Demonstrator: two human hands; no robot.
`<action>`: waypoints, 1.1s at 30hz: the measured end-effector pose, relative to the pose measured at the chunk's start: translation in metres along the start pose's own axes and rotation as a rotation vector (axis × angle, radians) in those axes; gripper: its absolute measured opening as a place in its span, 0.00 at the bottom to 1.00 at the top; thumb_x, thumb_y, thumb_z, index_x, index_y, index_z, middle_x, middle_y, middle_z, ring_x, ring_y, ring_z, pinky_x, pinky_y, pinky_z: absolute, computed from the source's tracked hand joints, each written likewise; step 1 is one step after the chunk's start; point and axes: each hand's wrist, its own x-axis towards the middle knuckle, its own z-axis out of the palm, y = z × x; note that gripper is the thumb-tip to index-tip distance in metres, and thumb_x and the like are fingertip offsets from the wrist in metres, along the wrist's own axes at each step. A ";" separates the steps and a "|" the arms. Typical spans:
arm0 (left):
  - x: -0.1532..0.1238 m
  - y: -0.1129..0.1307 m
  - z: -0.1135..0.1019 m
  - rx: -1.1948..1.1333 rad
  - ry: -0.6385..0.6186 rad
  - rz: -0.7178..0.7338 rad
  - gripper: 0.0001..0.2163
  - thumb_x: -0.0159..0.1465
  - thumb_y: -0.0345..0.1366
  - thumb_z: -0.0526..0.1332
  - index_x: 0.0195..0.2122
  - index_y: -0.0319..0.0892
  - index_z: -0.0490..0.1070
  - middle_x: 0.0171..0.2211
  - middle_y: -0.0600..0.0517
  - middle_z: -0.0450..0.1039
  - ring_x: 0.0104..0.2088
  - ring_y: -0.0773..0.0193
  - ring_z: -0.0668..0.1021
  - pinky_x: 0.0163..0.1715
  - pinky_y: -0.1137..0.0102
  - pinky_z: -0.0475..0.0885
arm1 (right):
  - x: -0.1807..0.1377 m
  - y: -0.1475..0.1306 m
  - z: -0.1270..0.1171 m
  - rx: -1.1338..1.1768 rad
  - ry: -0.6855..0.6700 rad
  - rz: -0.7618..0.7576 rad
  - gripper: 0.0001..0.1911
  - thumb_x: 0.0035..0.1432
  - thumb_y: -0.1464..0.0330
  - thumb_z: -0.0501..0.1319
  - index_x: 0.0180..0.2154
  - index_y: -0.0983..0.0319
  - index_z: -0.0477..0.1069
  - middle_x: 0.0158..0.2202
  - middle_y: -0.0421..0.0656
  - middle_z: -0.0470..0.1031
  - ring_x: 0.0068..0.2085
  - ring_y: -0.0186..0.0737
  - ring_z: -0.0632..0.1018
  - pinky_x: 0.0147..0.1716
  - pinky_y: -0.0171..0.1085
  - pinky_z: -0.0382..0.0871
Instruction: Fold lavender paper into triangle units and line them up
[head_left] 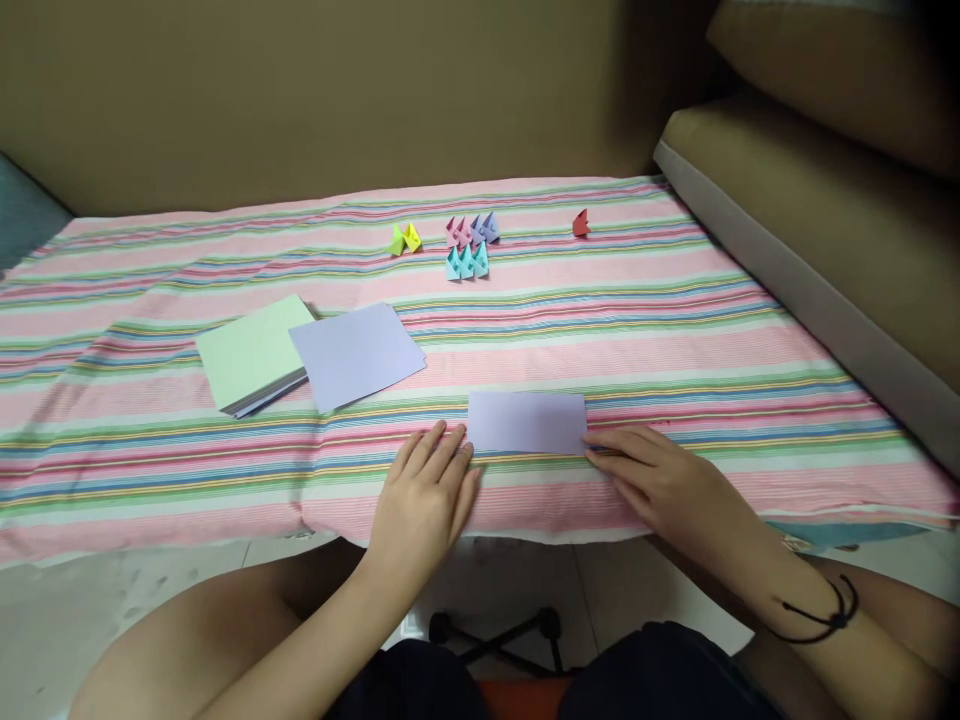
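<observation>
A lavender sheet of paper, folded into a narrow rectangle (527, 422), lies flat on the striped cloth in front of me. Beside its lower left corner rests my left hand (425, 492), palm down with the fingers stretched out. At the opposite side, my right hand (660, 475) reaches in with extended fingers, and its fingertips touch the lower right corner of the paper. Neither hand lifts anything. To the left lie several lavender sheets (357, 357), fanned slightly, against a thicker stack of paper with a light green sheet on top (253, 350).
Small folded paper pieces stand farther back: yellow ones (405, 239), pink ones (458, 232), lavender ones (485, 228), turquoise ones (467, 263) and a red one (580, 223). Brown cushions (825, 200) border the striped cloth (637, 350) at right. A brown backrest (322, 100) rises behind.
</observation>
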 end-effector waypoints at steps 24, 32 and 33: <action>0.073 0.010 0.009 -0.225 0.066 0.085 0.07 0.65 0.30 0.53 0.35 0.41 0.71 0.29 0.50 0.74 0.34 0.62 0.74 0.34 0.67 0.68 | 0.062 0.010 -0.035 0.257 0.092 0.143 0.14 0.54 0.71 0.63 0.44 0.58 0.71 0.45 0.45 0.76 0.48 0.48 0.75 0.48 0.47 0.69; 0.075 -0.002 -0.017 -0.488 0.122 -0.250 0.14 0.65 0.37 0.56 0.50 0.42 0.70 0.27 0.52 0.74 0.29 0.64 0.75 0.32 0.69 0.69 | 0.069 -0.024 -0.040 0.134 0.378 -0.114 0.07 0.57 0.75 0.58 0.36 0.59 0.71 0.36 0.44 0.78 0.41 0.43 0.77 0.43 0.44 0.71; 0.076 -0.002 -0.018 -0.629 0.073 -0.264 0.16 0.64 0.35 0.56 0.54 0.43 0.67 0.29 0.53 0.76 0.30 0.65 0.76 0.32 0.70 0.70 | 0.068 -0.027 -0.037 0.077 0.380 -0.177 0.08 0.58 0.75 0.58 0.37 0.58 0.71 0.38 0.44 0.78 0.42 0.43 0.77 0.44 0.45 0.71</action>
